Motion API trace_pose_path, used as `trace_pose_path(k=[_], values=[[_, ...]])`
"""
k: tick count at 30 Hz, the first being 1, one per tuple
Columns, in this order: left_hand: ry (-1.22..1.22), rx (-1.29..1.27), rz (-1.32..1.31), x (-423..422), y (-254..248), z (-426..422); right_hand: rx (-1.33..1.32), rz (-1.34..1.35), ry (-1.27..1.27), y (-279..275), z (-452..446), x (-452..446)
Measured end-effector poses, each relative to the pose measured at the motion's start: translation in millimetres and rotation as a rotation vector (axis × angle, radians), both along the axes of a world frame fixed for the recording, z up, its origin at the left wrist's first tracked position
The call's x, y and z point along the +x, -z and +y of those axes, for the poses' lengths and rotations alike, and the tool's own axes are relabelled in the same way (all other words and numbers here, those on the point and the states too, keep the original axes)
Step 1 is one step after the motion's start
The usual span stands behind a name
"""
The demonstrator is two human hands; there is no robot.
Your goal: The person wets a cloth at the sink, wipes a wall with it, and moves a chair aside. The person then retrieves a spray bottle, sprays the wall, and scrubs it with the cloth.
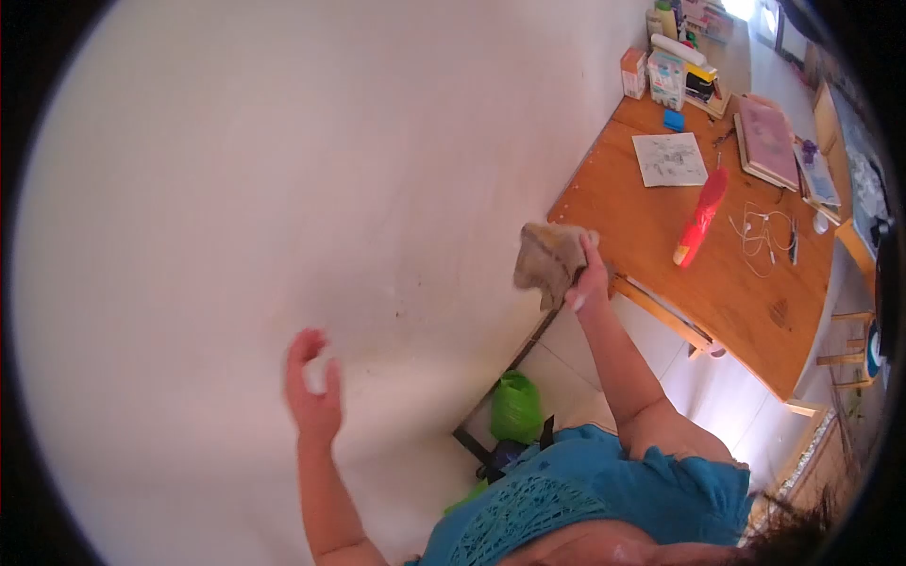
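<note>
My right hand [592, 277] grips a grey-brown cloth [545, 258], which hangs crumpled from the fingers close to the white wall [217, 179], beside the table's near left corner. Whether the cloth touches the wall I cannot tell. Lower and to the left, my left hand [315, 391] is raised in front of the same wall. Its fingers curve, with a gap between them and the thumb, and nothing shows in it. Small dark marks [398, 314] dot the wall between the two hands.
On the wooden table [746, 316] lie a red-pink long object [701, 219], white earphones [760, 236], a printed sheet [669, 158] and a pink notebook [766, 141]. Boxes and bottles crowd its far end. A green bag [515, 408] sits on the floor by the wall.
</note>
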State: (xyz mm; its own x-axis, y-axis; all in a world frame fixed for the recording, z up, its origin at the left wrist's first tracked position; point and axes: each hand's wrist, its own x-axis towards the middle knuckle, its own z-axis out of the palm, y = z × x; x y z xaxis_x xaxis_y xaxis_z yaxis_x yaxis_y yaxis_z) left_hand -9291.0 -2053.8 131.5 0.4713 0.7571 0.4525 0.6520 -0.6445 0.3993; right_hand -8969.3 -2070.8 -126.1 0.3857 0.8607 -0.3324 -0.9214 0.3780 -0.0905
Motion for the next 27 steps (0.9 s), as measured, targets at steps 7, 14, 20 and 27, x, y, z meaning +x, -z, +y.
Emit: trace_pose_path(k=[7, 14, 20, 27], values=[[-0.168, 0.784, 0.313, -1.0, -103.1, 58.5, -0.178, -0.223, 0.378, 22.4, 105.1, 81.9], [-0.103, 1.19, 0.531, -2.1, -142.6, 116.3, -0.353, -0.86, 0.481, 96.3, 210.9, 104.3], [-0.146, 1.204, 0.577, -24.5, -147.2, 138.0, -0.333, -0.685, 0.311, 39.9, 197.3, 42.0], [-0.142, 1.302, 0.615, 11.6, -145.6, 134.2, -0.267, -1.096, 0.308, -9.0, 173.4, -44.7]])
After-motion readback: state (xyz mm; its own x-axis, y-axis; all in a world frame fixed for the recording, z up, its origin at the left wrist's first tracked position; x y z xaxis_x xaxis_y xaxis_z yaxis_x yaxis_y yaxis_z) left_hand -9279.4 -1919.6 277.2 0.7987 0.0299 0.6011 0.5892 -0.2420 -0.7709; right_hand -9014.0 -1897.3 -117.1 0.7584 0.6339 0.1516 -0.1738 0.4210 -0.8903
